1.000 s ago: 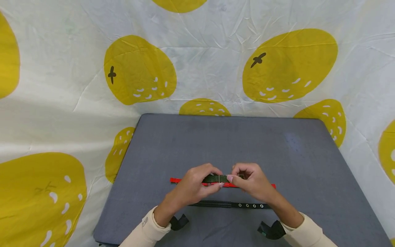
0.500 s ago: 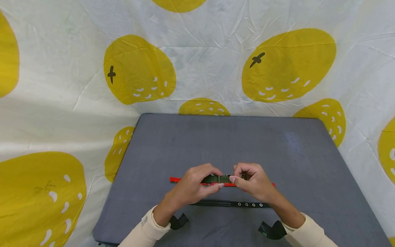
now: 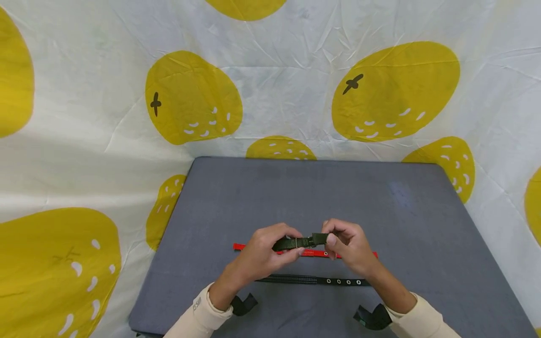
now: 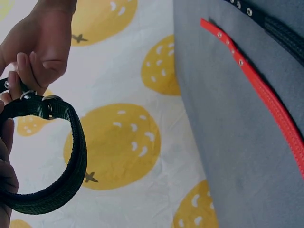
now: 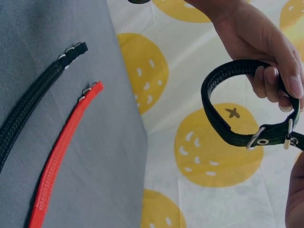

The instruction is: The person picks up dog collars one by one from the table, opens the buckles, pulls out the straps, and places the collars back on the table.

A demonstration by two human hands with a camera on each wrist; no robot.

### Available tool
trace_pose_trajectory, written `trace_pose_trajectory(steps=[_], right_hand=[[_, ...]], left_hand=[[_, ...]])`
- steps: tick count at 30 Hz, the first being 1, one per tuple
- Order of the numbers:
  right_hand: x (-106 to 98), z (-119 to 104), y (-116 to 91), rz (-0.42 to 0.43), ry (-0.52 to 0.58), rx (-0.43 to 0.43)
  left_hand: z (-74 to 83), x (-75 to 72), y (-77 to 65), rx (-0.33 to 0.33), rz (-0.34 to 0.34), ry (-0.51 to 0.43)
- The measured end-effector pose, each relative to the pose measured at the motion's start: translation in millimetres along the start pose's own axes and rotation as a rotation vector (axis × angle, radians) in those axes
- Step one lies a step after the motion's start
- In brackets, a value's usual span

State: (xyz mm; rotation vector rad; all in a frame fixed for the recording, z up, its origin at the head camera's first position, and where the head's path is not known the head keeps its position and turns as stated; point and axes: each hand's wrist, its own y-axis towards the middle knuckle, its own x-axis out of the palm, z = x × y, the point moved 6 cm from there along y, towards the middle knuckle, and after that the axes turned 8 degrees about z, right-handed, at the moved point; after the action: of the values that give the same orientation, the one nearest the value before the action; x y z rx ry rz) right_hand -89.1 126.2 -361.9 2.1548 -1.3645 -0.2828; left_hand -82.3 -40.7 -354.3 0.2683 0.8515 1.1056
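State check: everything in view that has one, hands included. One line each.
Green collar: bent into a loop, held up; whether the buckle pin is seated, can't tell.
Red collar: unfastened, laid out lengthwise on the table.
Black collar: unfastened, laid out lengthwise on the table.
Left hand: fingers grip the green collar.
Right hand: fingers pinch the green collar's free end.
Printed cloth: hanging, creased.

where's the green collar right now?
Head view, below and slightly right of centre: the green collar is held between the left hand and right hand, just above the red strap in the image.
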Motion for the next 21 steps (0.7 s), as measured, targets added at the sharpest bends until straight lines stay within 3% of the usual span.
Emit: trace_pose_trajectory(steps=[4, 8, 10, 13, 16, 21], right_hand=[[-2, -1, 1, 0.035, 0.007, -0.046], [-6, -3, 3, 0.121, -0.144, -0.042], [-6, -6, 5, 0.159, -0.257, -0.002], [-4, -10, 7, 0.187, -0.410, 0.130], [-9, 0, 2, 0.192, -0.500, 0.245], [-18, 16, -7, 0.216, -0.520, 0.230]], left_hand=[[-1.9, -0.2, 0.1, -0.020, 0.006, 0.010], [-4.4, -0.8, 0.1, -0.038, 0.006, 0.026], [-5.7, -1.3, -0.2, -0.047, 0.010, 0.030], [-7.3, -2.3, -0.3, -0.045, 0.025, 0.033], [-9.6, -2.3, -0.3, -0.035, 0.032, 0.035], [-18.3, 0.6, -0.8, -0.062, 0.016, 0.028]])
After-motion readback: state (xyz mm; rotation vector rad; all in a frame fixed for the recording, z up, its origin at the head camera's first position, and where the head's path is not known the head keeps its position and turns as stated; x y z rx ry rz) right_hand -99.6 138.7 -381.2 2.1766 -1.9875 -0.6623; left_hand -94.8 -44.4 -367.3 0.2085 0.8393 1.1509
